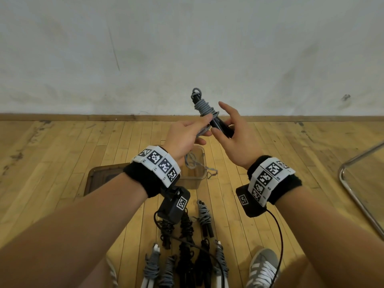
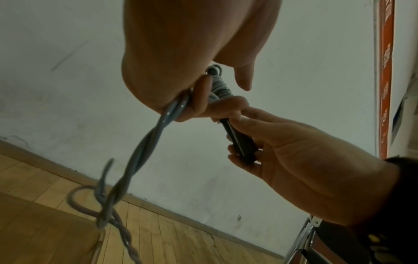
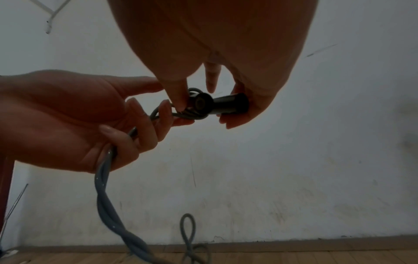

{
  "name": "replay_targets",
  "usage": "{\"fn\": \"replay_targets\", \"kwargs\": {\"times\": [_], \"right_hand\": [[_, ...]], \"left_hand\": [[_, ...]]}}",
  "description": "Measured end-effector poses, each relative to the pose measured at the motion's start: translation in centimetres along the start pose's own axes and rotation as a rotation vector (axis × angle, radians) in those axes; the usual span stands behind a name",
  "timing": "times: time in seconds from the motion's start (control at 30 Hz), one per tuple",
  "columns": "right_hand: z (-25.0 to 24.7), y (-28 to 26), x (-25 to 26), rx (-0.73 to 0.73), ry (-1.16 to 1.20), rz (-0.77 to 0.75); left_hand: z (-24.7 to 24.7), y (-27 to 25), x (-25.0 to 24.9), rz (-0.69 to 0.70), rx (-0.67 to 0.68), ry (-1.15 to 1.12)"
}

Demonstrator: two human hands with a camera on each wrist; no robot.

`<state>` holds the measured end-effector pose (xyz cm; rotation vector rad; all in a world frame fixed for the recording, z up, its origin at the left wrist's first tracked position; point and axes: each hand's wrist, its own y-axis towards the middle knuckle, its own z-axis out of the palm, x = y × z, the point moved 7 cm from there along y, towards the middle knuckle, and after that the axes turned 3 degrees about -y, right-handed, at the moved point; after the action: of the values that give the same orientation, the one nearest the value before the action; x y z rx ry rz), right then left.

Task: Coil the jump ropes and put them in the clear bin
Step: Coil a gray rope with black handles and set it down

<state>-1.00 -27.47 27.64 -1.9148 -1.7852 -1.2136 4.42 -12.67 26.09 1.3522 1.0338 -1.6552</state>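
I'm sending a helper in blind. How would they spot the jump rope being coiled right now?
Look above the clear bin by the wall. The grey jump rope is held up in both hands, part-wound round black handles, its tail dangling, unlike the finished bundles on the floor.

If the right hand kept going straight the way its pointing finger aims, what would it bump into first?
Nothing near, it seems: the right hand has its index finger aimed up past the grey rope coils, so probably the white wall, though depth is unclear.

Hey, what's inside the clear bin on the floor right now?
The clear bin holds only the slack end of the grey jump rope, one loop hanging over its rim. The left hand and wrist cover the bin's near-left part, so that part stays unknown.
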Motion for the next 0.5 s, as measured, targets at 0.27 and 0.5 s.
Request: {"fn": "replay_targets", "kwargs": {"times": [0.27, 0.5], "right_hand": [[-0.3, -0.1, 0.3, -0.002, 0.027, 0.134], [0.7, -0.8, 0.9, 0.203, 0.536, 0.297]], "left_hand": [[-0.7, 0.6, 0.4, 0.016, -0.043, 0.007], [-0.5, 0.5, 0.0, 0.054, 0.009, 0.024]]}}
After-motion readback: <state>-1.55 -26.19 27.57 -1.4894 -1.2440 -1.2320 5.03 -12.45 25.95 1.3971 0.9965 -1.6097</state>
